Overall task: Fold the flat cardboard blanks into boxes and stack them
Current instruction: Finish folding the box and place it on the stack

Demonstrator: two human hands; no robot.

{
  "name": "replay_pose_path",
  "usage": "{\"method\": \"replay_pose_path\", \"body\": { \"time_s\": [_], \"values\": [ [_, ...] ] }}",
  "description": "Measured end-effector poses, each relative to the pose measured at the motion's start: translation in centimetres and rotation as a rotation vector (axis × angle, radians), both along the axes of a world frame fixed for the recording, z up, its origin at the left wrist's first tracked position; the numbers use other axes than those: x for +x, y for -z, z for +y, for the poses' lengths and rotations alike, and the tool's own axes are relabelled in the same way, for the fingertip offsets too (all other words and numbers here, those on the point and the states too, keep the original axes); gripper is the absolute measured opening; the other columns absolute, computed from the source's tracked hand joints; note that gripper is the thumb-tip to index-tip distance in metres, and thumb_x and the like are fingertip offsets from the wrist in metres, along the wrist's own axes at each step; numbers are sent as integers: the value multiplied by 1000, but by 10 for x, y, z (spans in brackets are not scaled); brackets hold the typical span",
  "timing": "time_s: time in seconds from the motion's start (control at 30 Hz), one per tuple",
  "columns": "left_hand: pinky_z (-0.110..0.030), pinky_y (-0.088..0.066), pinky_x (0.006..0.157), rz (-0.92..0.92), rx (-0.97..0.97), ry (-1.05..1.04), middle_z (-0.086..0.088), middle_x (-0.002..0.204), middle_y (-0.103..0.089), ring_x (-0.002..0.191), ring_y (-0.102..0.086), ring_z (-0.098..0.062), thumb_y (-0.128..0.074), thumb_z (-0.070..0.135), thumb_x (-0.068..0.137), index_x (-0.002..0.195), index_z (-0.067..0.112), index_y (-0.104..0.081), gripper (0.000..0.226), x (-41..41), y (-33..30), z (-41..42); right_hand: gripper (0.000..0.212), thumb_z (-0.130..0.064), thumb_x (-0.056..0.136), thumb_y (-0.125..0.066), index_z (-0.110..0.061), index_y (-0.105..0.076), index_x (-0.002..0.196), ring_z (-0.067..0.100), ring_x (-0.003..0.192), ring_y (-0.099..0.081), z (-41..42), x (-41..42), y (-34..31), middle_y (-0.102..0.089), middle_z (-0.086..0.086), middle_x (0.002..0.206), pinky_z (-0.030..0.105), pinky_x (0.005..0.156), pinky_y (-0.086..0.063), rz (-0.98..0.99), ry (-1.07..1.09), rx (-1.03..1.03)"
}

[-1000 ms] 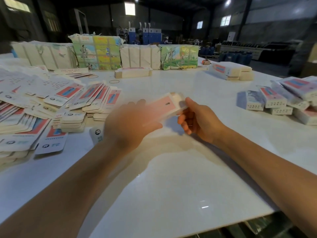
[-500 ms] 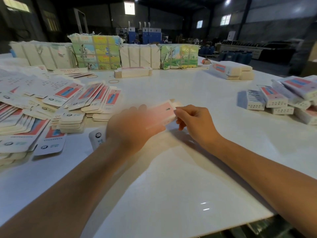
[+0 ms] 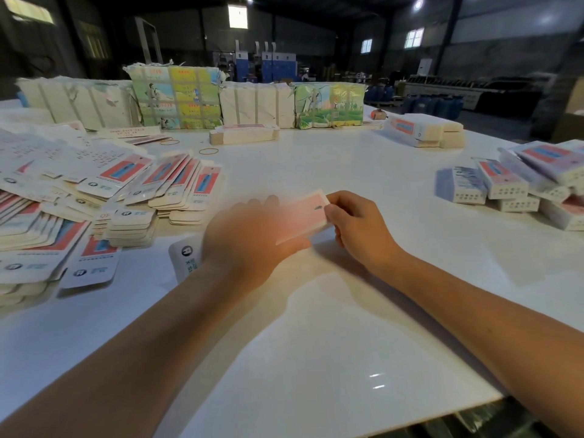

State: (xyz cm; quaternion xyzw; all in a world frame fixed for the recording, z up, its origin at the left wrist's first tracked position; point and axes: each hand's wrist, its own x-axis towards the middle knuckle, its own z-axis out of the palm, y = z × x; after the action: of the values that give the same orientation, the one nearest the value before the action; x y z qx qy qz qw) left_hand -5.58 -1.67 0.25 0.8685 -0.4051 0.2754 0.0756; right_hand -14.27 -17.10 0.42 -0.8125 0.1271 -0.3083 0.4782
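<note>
Folding now: the pink-faced box (image 3: 301, 216) sits lower and closer to the table (image 3: 316, 343) than a second ago, and the right hand has shifted from under its far end to pinching that end's top edge; I judge an end flap is being tucked shut, so this box is nearly ready for the pile.
Flat blanks (image 3: 94, 197): left of the left hand, a loose, fanned heap of thin glossy card with rounded tabs and red-and-blue panels; one white blank (image 3: 185, 257) lies just behind the left wrist.
Left hand (image 3: 249, 238): motion-blurred, fingers curled round the near end of the box, gripping it.
Box in hand: between both hands, just above the table; slim rectangle, pale pink face, small dark mark near its right end.
Right hand (image 3: 357, 226): thumb and fingertips pinch the box's right end.
Finished boxes (image 3: 518, 184): well right of the right hand, crisp-edged white cartons piled loosely.
</note>
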Motion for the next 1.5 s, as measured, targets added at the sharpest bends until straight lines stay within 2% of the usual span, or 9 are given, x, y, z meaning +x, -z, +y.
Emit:
{"method": "replay_pose_path", "body": {
  "time_s": [0.1, 0.17, 0.27, 0.37, 0.6, 0.9, 1.2, 1.33, 1.5],
  "values": [
    [-26, -42, 66, 31, -31, 5, 2, 112, -58, 91, -58, -15, -16, 77, 66, 131, 23, -37, 87, 0, -1, 1, 8, -18, 91, -58, -20, -64, 88, 4, 85, -52, -6, -3, -3, -55, -5, 95, 18, 75, -41, -36, 141, -248],
    [-27, -41, 65, 52, -69, 10, 2, 108, -59, 88, -57, -16, -16, 78, 66, 127, 22, -39, 86, 0, -2, 1, 32, -25, 84, -69, -19, -60, 115, 15, 114, -44, -10, -3, -4, -42, 2, 122, 27, 96, -40, -57, 238, -273],
    [-26, -39, 64, 60, -78, 19, 3, 107, -59, 87, -56, -15, -17, 79, 65, 125, 24, -40, 85, -2, -2, 0, 78, -19, 79, -73, -17, -29, 144, 24, 115, -52, -15, 0, -8, -43, 8, 137, 38, 95, -46, 15, 3, 430],
    [-24, -38, 63, 56, -45, 31, 4, 109, -58, 90, -55, -13, -16, 80, 64, 127, 25, -38, 86, -5, -3, -1, 37, -8, 79, -64, 2, -55, 114, 28, 85, -70, -15, 0, -9, -71, 16, 95, 34, 70, -59, 39, -299, 881],
    [-23, -39, 71, -94, 34, -45, -1, 114, -55, 96, -57, -16, -28, 71, 83, 136, 17, -26, 76, -14, 2, -6, 25, -29, 102, -34, -15, -52, 113, 4, 76, -62, 7, 3, 8, -62, -3, 93, 6, 58, -46, 8, 78, -289],
    [-24, -40, 72, -95, -2, -35, -2, 121, -54, 99, -56, -16, 0, 70, 67, 143, 16, -22, 95, -15, 0, -2, 39, -2, 97, -31, -5, -67, 83, 22, 76, -71, 3, 1, -8, -73, 6, 74, 36, 72, -60, -140, -117, 463],
    [-29, -44, 74, -96, -22, -10, -8, 118, -58, 98, -58, -23, -3, 71, 71, 142, 12, -31, 97, -20, -3, -1, 44, -8, 101, -29, -28, -63, 79, 14, 80, -65, 6, -4, -7, -66, -8, 77, 34, 78, -55, -192, -61, 203],
    [-32, -45, 67, -78, -27, -28, -12, 104, -62, 86, -60, -27, -13, 69, 77, 136, 7, -42, 90, -23, -5, -2, 16, -18, 99, -41, -22, -54, 108, 5, 85, -62, 15, -6, -2, -61, -11, 91, 13, 70, -51, -125, -58, 5],
    [-27, -46, 53, -168, -33, -34, -11, 78, -65, 62, -62, -25, -23, 64, 87, 114, 2, -62, 78, -25, -5, 1, 47, -20, 92, -57, -23, -36, 134, 0, 91, -56, 19, -10, -4, -54, -15, 107, -1, 70, -41, 9, -82, -185]
  ]
}}
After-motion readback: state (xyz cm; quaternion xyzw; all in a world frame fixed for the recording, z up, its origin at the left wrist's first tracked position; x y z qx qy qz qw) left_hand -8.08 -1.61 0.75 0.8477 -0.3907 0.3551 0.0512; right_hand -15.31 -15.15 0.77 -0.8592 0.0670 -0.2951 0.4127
